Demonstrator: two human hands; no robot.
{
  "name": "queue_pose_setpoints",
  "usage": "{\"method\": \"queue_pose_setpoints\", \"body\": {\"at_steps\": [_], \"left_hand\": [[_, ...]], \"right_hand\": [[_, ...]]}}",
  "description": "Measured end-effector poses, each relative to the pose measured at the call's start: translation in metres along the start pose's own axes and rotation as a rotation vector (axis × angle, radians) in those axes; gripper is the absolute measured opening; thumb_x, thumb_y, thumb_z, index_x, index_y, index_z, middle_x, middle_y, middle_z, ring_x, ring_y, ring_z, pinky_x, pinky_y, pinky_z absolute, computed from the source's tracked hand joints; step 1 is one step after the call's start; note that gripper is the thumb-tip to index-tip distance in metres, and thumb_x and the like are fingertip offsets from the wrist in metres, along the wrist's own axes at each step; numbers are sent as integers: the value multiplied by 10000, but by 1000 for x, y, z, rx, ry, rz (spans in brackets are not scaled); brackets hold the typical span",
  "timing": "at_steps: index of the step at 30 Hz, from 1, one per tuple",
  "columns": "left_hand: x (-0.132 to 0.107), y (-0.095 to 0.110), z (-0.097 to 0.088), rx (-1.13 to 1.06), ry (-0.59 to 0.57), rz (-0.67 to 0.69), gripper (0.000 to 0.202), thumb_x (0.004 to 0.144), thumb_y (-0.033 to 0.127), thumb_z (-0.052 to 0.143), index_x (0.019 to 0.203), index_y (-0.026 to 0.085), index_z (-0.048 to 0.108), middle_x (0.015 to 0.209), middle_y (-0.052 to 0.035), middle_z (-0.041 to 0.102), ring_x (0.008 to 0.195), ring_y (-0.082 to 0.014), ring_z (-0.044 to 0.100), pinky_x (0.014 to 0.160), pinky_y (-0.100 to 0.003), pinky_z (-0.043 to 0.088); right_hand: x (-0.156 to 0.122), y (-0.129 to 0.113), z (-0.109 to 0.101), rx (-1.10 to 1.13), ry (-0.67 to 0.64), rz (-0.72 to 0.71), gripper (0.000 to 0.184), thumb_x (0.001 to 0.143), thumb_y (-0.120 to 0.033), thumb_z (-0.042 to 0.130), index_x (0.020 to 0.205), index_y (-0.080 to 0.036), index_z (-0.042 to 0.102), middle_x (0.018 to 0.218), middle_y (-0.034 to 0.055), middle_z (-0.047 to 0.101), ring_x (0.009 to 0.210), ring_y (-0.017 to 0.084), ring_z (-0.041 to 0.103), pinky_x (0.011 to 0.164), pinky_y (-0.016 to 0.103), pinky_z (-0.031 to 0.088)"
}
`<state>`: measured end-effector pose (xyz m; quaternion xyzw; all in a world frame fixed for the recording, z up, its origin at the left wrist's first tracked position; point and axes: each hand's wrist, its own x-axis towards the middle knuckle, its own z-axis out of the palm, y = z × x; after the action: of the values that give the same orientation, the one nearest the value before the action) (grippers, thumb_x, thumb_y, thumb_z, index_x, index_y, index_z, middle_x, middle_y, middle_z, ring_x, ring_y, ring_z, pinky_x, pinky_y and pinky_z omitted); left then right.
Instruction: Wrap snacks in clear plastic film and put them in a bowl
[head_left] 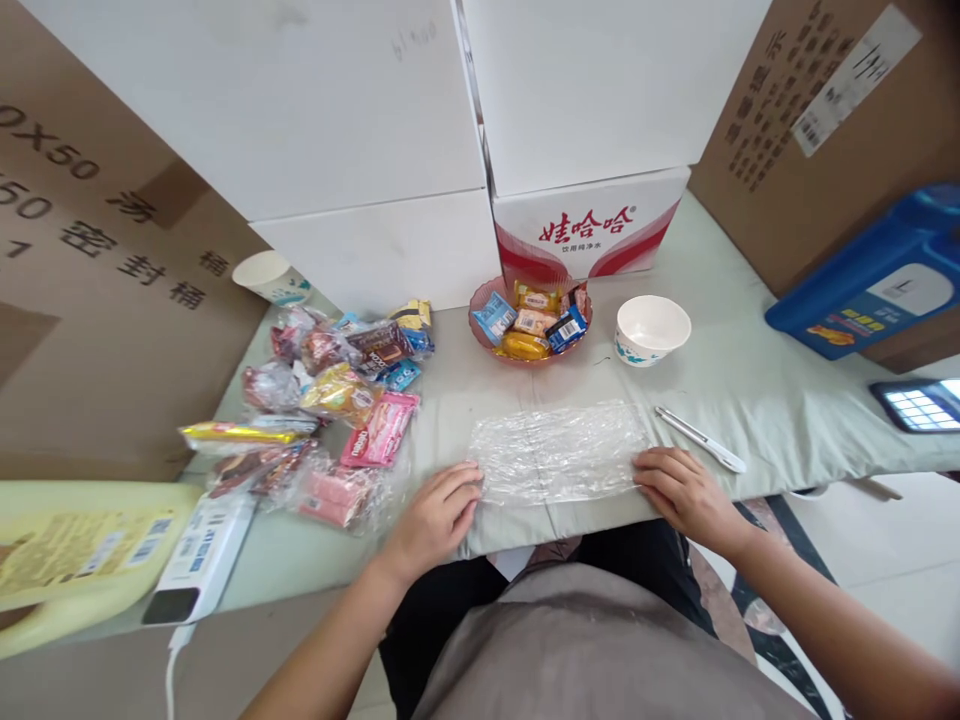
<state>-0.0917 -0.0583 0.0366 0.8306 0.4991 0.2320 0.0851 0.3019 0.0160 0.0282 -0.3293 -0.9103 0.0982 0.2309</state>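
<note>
A crinkled clear plastic sheet (559, 455) lies flat near the table's front edge, between my two hands. My left hand (439, 515) is closed at the sheet's left end, fingers together and thumb low. At the opposite end, my right hand (682, 490) has its curled fingers on the sheet's edge. Just beyond the right hand lies a white utility knife (701, 438). Behind the sheet stands a pink glass bowl (487, 340) holding several wrapped snacks (534, 322). A white paper bowl (652, 330) is to its right.
Several packaged snacks (341, 395) are heaped on the left, near another paper bowl (271, 278). A power strip (202, 555) and yellow jug (82, 560) sit front left. White boxes (592, 225) line the back. A blue bottle (877, 280) and phone (919, 405) are at right.
</note>
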Motion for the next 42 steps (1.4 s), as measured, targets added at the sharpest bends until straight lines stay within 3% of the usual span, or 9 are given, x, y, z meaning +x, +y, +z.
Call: {"method": "queue_pose_setpoints", "body": {"at_steps": [5, 12, 18, 22, 26, 31, 34, 38, 42], "left_hand": [[24, 0, 4, -61, 131, -397, 149, 899, 247, 467, 900, 194, 606, 825, -26, 668, 756, -159, 643, 717, -291, 534], [59, -24, 22, 152, 135, -590, 191, 841, 229, 518, 987, 165, 624, 797, -57, 657, 769, -213, 637, 740, -338, 511], [74, 9, 20, 330, 339, -328, 243, 911, 286, 479, 1022, 133, 633, 988, -146, 643, 991, -274, 596, 888, -422, 470], [83, 33, 47, 217, 21, -47, 466, 937, 394, 459, 1332, 149, 495, 1361, -155, 532, 1320, -306, 420, 1068, -482, 353], [66, 14, 64, 290, -139, -124, 755, 887, 553, 496, 1481, 130, 299, 1541, -184, 302, 1440, -363, 217, 1126, -561, 234], [44, 7, 48, 325, -66, -249, 683, 894, 506, 499, 1448, 126, 375, 1522, -202, 326, 1417, -402, 243, 1089, -601, 264], [49, 38, 45, 240, -24, -275, 457, 902, 358, 521, 1311, 156, 544, 1348, -188, 514, 1261, -383, 442, 1003, -560, 383], [63, 84, 60, 0, -102, -103, 303, 902, 322, 535, 1158, 186, 623, 1129, -127, 602, 1047, -282, 538, 900, -464, 479], [66, 97, 70, -82, -117, 56, 271, 907, 319, 531, 1139, 214, 623, 1213, -117, 582, 1168, -304, 482, 964, -502, 427]], "right_hand": [[25, 2, 2, 81, 113, 217, 150, 950, -247, 450, 969, -208, 593, 911, 58, 665, 852, 186, 636, 769, 335, 520], [68, 27, 27, -203, 57, 473, 295, 940, -304, 448, 1140, -143, 593, 921, 103, 682, 781, 230, 635, 704, 349, 491], [78, -2, 22, -299, 188, 225, 304, 941, -357, 485, 1078, -141, 650, 1091, 148, 640, 1077, 286, 552, 940, 445, 415], [88, -23, 48, -204, -60, -72, 608, 919, -544, 471, 1354, -120, 498, 1394, 164, 505, 1350, 305, 360, 1109, 501, 260], [74, -11, 56, -266, -233, 27, 952, 825, -744, 440, 1461, -44, 331, 1518, 219, 317, 1425, 362, 215, 1128, 571, 178], [19, -3, 29, -320, -192, 87, 1019, 806, -770, 427, 1497, -45, 238, 1515, 236, 311, 1426, 368, 203, 1111, 592, 192], [-12, -21, 24, -307, -139, 56, 799, 873, -591, 495, 1470, -87, 324, 1441, 210, 434, 1344, 351, 348, 1070, 540, 287], [-34, -46, 21, -226, 4, 44, 349, 896, -154, 431, 1184, -231, 613, 1093, 96, 647, 1007, 236, 568, 941, 431, 392], [-29, -62, 1, -76, 58, -81, 264, 888, -121, 429, 1009, -234, 634, 1068, 68, 663, 1118, 253, 541, 986, 451, 365]]}}
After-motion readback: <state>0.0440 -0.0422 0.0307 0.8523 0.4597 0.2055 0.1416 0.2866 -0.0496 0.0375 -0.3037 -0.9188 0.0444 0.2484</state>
